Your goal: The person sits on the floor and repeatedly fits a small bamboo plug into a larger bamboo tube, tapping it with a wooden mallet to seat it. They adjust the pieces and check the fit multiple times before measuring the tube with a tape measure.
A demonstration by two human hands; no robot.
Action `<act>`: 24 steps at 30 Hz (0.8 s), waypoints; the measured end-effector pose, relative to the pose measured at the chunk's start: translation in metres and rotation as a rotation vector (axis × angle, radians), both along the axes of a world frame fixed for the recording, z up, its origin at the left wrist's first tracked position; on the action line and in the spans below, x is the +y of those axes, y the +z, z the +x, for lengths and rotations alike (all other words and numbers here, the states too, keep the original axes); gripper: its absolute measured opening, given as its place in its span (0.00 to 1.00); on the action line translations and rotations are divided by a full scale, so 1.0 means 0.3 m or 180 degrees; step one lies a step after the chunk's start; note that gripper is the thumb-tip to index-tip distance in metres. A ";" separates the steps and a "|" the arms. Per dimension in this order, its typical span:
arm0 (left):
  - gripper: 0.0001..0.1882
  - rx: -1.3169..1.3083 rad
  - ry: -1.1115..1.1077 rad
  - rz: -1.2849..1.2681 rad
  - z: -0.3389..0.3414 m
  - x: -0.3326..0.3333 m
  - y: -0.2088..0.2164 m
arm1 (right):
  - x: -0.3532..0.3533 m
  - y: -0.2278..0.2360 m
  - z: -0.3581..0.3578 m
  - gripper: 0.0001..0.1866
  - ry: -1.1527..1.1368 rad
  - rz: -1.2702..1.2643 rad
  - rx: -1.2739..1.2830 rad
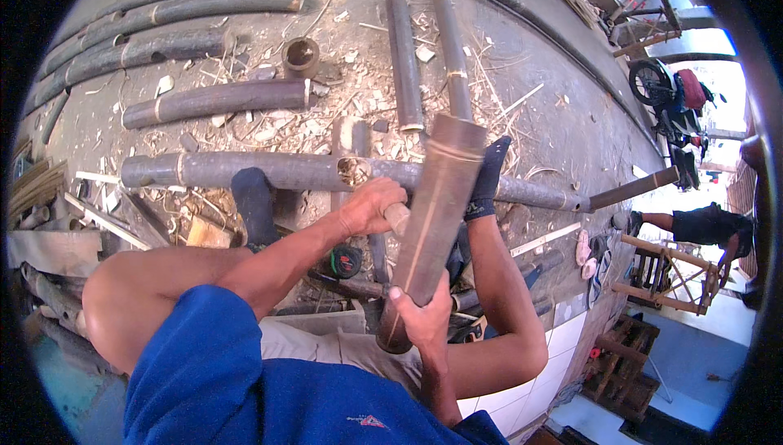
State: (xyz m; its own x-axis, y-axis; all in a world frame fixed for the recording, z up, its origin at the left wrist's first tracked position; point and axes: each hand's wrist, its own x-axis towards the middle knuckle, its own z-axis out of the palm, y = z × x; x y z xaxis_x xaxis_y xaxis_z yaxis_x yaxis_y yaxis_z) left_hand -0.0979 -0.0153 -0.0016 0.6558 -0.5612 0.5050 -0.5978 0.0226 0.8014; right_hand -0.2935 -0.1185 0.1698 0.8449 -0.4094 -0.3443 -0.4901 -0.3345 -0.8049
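Observation:
My right hand (422, 314) is wrapped round the lower part of a dark bamboo section (440, 200), which stands tilted in front of me, its upper end leaning away. My left hand (373, 205) is closed on a short wooden handle (397, 218); its end points toward the bamboo section, and the tool's other parts are hidden. Just beyond that hand a long bamboo pole (277, 170) lies crosswise, with a cut hole (354, 172) in its upper side. My two dark-covered feet (253, 200) rest at the pole, one on either side of the hole.
Wood chips (269, 131) litter the floor. Farther off lie a shorter bamboo piece (220, 103), two upright-lying tubes (403, 57) and several long poles (171, 8). A round tape measure (345, 261) sits between my legs. At right are a person (718, 229), a wooden frame (669, 274) and a motorcycle (673, 98).

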 end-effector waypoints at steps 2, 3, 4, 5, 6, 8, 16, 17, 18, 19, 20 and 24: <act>0.17 0.0076 0.0004 0.0150 -0.004 -0.002 0.014 | -0.016 0.014 -0.032 0.44 -0.0118 -0.0055 -0.0020; 0.18 0.0017 0.0093 0.0233 0.005 -0.005 0.017 | -0.025 0.025 -0.042 0.43 -0.0145 -0.0064 -0.0093; 0.20 0.0027 0.0046 0.0210 0.015 -0.006 0.018 | -0.027 0.030 -0.045 0.43 -0.0083 -0.0108 -0.0247; 0.21 0.0041 0.0018 0.0184 0.030 -0.005 0.015 | -0.029 0.037 -0.045 0.42 -0.0086 -0.0119 -0.0282; 0.22 0.0054 0.0007 0.0165 0.042 -0.002 0.012 | -0.027 0.038 -0.038 0.42 -0.0118 -0.0245 -0.0347; 0.23 0.0399 0.0081 0.0051 0.060 0.007 0.004 | -0.016 0.037 -0.016 0.42 -0.0115 -0.0510 -0.0751; 0.16 0.1225 0.0068 -0.0394 0.088 0.003 0.032 | -0.034 0.016 0.105 0.45 0.0186 -0.0646 0.0230; 0.15 0.1613 0.0062 -0.0258 0.095 0.010 0.041 | -0.050 0.028 0.110 0.47 0.0112 -0.0727 0.0000; 0.14 0.1922 0.0061 -0.0158 0.101 0.014 0.048 | -0.060 0.030 0.121 0.50 -0.0152 -0.0832 -0.0173; 0.13 0.1991 -0.0003 -0.0119 0.118 0.012 0.055 | -0.070 0.032 0.134 0.52 -0.0338 -0.1035 -0.0769; 0.14 0.2045 0.0023 -0.0006 0.124 0.013 0.060 | -0.074 0.031 0.146 0.52 0.0021 -0.1332 -0.0809; 0.20 0.2775 -0.0268 -0.0529 0.159 -0.001 0.064 | -0.083 0.029 0.206 0.52 0.0543 -0.0708 0.0469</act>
